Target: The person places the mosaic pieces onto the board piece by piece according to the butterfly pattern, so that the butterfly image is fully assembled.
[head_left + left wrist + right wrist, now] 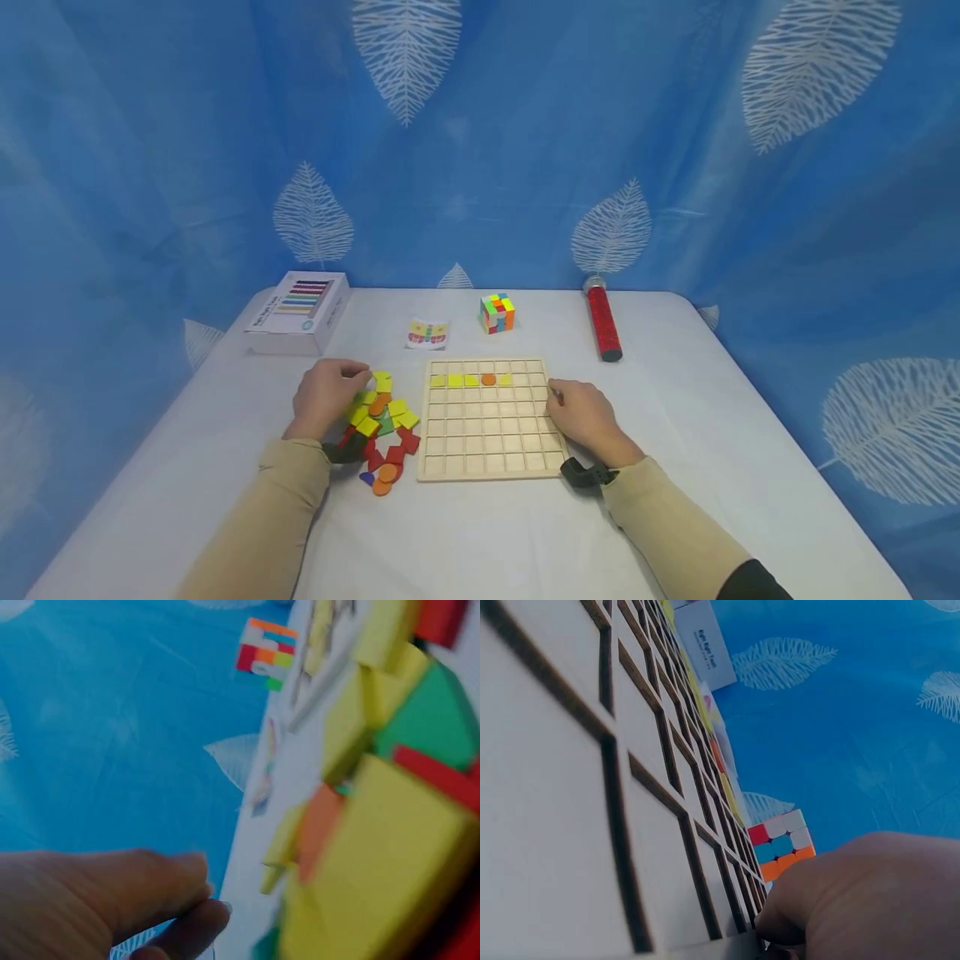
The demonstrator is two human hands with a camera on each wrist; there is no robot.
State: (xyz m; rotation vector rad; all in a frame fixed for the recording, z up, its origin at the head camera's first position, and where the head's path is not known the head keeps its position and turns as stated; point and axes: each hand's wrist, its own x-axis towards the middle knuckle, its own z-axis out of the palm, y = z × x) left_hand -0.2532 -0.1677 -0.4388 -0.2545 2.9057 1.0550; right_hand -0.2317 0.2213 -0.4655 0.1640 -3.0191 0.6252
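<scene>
My left hand (326,396) is at the upper left side of a pile of coloured wooden pieces. Its thumb and fingertip (196,874) come close together, and I see no piece between them. Yellow squares (397,408), red pieces (395,455), orange discs (382,487) and a green piece (431,720) lie heaped there. Right of the pile lies a wooden grid board (465,444); yellow squares (455,381) and one orange disc (489,380) sit in its top row. My right hand (588,417) grips the board's right edge with curled fingers, partly hidden.
Behind the board stand a puzzle cube (497,313) and a small pattern card (427,334). A white box (300,312) is at the back left, a red glittery stick (603,321) at the back right. A blue leaf-patterned curtain (465,167) hangs behind the white-covered table (480,542).
</scene>
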